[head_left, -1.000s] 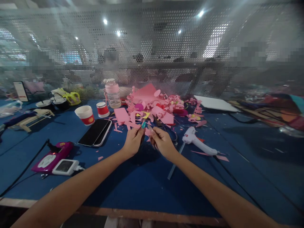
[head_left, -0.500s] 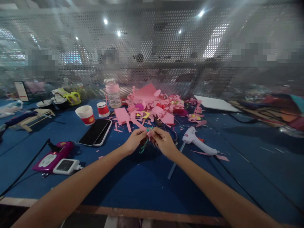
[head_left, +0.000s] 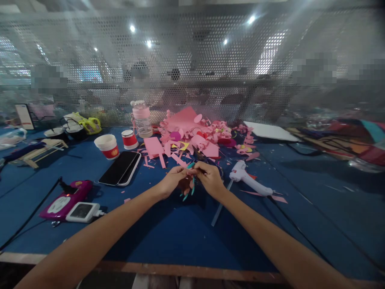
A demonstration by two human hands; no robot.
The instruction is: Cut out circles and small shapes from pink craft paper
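My left hand and right hand meet over the middle of the blue table, fingertips pinched together on a small teal paper piece. Both hands are narrowly closed around it; thin teal strips hang down between them, and I cannot tell which hand bears more of the hold.

At twelve o'clock from my hands lies the heap of pink paper scraps, with a few yellow bits in it. At two o'clock, just beside my right hand, a white glue gun lies on its side, and a clear glue stick lies at four o'clock. At ten o'clock a black phone lies flat; beyond it stand a white-and-red paper cup, a smaller red cup and a pink-lidded jar. The cups carry markings too blurred to read. At eight o'clock a magenta device rests touching a white gadget. At one o'clock, well apart, lies a white board. A perforated metal screen stands behind everything.
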